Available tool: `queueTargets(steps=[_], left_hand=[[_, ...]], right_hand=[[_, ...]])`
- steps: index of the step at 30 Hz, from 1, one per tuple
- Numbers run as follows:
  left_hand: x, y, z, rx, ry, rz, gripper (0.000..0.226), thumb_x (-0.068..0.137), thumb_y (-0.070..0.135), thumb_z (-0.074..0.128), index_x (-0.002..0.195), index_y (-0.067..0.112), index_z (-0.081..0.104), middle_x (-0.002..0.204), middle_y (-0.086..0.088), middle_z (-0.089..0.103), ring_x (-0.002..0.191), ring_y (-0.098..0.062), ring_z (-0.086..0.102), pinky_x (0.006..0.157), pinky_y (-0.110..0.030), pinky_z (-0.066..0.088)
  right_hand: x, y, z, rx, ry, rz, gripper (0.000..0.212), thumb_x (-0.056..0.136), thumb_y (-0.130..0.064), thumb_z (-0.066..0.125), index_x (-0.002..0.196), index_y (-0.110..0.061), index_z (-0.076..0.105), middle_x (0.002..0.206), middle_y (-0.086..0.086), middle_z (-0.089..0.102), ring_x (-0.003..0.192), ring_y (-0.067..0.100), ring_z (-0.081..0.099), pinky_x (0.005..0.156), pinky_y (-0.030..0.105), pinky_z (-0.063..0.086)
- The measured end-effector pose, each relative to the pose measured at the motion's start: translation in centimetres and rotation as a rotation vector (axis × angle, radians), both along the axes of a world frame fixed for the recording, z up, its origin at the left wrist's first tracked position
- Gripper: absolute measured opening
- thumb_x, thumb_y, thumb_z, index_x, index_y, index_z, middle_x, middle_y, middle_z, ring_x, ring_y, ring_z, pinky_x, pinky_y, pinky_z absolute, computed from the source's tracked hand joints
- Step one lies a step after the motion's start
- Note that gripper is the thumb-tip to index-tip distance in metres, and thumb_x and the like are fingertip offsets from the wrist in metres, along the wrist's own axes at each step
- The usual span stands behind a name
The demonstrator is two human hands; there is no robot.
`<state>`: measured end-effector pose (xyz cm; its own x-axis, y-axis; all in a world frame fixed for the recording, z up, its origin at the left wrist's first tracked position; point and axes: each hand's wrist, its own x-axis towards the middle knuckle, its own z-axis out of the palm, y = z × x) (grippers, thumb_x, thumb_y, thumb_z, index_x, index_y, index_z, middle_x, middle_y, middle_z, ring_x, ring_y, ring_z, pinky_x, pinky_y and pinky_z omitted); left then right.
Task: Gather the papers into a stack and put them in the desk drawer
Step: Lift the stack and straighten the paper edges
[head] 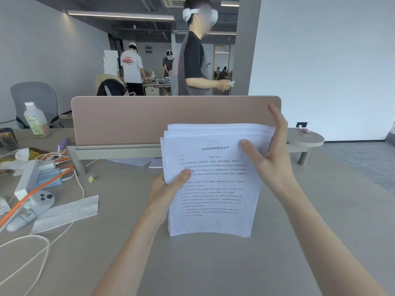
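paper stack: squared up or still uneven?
Uneven. The paper stack stands on its bottom edge on the desk, both hands gripping it; upper sheets fan out, offset at the top edge.

This place is an open office. The grey surface point(213, 263) has a pink divider panel point(149, 118) at its far edge, and a grey swivel chair point(34, 99) stands behind. Further back, people point(131, 71) stand at other desks under an open ceiling with strip lights point(119, 16).
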<state>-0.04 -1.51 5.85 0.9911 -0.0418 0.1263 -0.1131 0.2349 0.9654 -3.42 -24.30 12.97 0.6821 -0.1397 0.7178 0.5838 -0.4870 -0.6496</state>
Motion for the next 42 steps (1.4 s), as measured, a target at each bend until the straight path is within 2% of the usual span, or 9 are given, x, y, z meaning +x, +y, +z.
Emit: queueTargets(steps=[4, 7, 13, 16, 19, 22, 32, 35, 42], left_hand=[[-0.1, 0.1, -0.8, -0.002, -0.017, -0.02, 0.022, 0.075, 0.028, 0.077, 0.096, 0.021, 0.075, 0.097, 0.001, 0.08, 0.09, -0.018, 0.076, 0.072, -0.03, 0.059], [-0.2, -0.1, -1.2, 0.003, -0.014, -0.019, 0.014, 0.076, 0.025, 0.079, 0.09, 0.024, 0.076, 0.095, 0.003, 0.08, 0.089, -0.017, 0.076, 0.072, -0.029, 0.058], [0.0, -0.2, -1.6, 0.02, -0.01, -0.019, 0.011, 0.083, 0.016, 0.074, 0.089, 0.025, 0.076, 0.094, 0.005, 0.08, 0.089, -0.014, 0.076, 0.078, -0.033, 0.057], [0.0, 0.1, -2.3, 0.047, 0.012, -0.058, 0.014, 0.08, 0.021, 0.078, 0.094, 0.025, 0.077, 0.1, 0.003, 0.079, 0.096, -0.016, 0.075, 0.084, -0.036, 0.056], [-0.1, 0.1, -3.7, 0.091, 0.049, -0.071, 0.018, 0.078, 0.023, 0.08, 0.096, 0.028, 0.077, 0.104, 0.004, 0.078, 0.1, -0.015, 0.074, 0.09, -0.038, 0.055], [-0.1, -0.5, -4.6, 0.094, 0.07, -0.048, 0.018, 0.073, 0.027, 0.083, 0.09, 0.032, 0.079, 0.104, 0.004, 0.079, 0.101, -0.016, 0.073, 0.09, -0.039, 0.055], [-0.2, -1.9, -5.2, 0.081, 0.041, -0.018, 0.015, 0.083, 0.023, 0.076, 0.091, 0.035, 0.079, 0.105, 0.005, 0.078, 0.102, -0.014, 0.073, 0.09, -0.037, 0.054], [-0.2, -2.2, -5.7, 0.079, 0.062, 0.035, 0.009, 0.082, 0.025, 0.077, 0.084, 0.033, 0.08, 0.096, 0.007, 0.08, 0.096, -0.015, 0.075, 0.084, -0.036, 0.057], [-0.5, -2.9, -6.6, 0.121, 0.003, 0.07, 0.014, 0.085, 0.023, 0.074, 0.081, 0.037, 0.075, 0.082, 0.027, 0.076, 0.08, 0.011, 0.07, 0.073, -0.017, 0.054]], right_hand=[[0.9, -0.2, 0.2, -0.23, -0.042, -0.121, 0.043, 0.093, -0.019, 0.066, 0.133, -0.032, 0.058, 0.132, -0.001, 0.056, 0.114, -0.019, 0.041, 0.095, -0.004, 0.027], [1.2, -0.4, -0.2, -0.235, -0.055, -0.149, 0.03, 0.092, -0.015, 0.066, 0.119, -0.027, 0.071, 0.115, 0.003, 0.058, 0.105, -0.015, 0.046, 0.091, -0.003, 0.03], [1.1, -0.3, -0.6, -0.151, 0.022, -0.104, 0.049, 0.093, -0.017, 0.066, 0.138, -0.034, 0.055, 0.129, -0.003, 0.054, 0.117, -0.014, 0.045, 0.097, -0.001, 0.03], [0.9, -0.4, -2.7, 0.214, 0.179, 0.088, 0.066, 0.092, -0.019, 0.069, 0.145, -0.035, 0.034, 0.144, -0.012, 0.049, 0.132, 0.002, 0.051, 0.106, 0.023, 0.042], [0.7, -0.2, -6.8, 0.402, 0.373, 0.123, 0.038, 0.095, -0.027, 0.066, 0.129, -0.024, 0.051, 0.123, -0.008, 0.068, 0.114, 0.011, 0.068, 0.089, 0.033, 0.054], [0.6, 0.4, -10.2, 0.426, 0.47, 0.135, 0.03, 0.096, -0.036, 0.063, 0.125, -0.031, 0.061, 0.121, -0.013, 0.073, 0.115, 0.011, 0.069, 0.094, 0.037, 0.053], [0.8, 1.1, -12.4, 0.533, 0.407, 0.051, 0.022, 0.098, -0.038, 0.058, 0.108, -0.018, 0.057, 0.106, -0.013, 0.072, 0.103, 0.01, 0.067, 0.091, 0.034, 0.052], [0.4, 1.0, -13.5, 0.525, 0.404, -0.001, 0.024, 0.099, -0.036, 0.054, 0.093, -0.013, 0.05, 0.08, -0.023, 0.062, 0.078, -0.001, 0.058, 0.077, 0.029, 0.046], [0.1, 1.4, -14.5, 0.517, 0.395, -0.087, 0.027, 0.104, -0.02, 0.048, 0.079, -0.019, 0.037, 0.065, -0.028, 0.048, 0.062, -0.004, 0.045, 0.061, 0.013, 0.036]])
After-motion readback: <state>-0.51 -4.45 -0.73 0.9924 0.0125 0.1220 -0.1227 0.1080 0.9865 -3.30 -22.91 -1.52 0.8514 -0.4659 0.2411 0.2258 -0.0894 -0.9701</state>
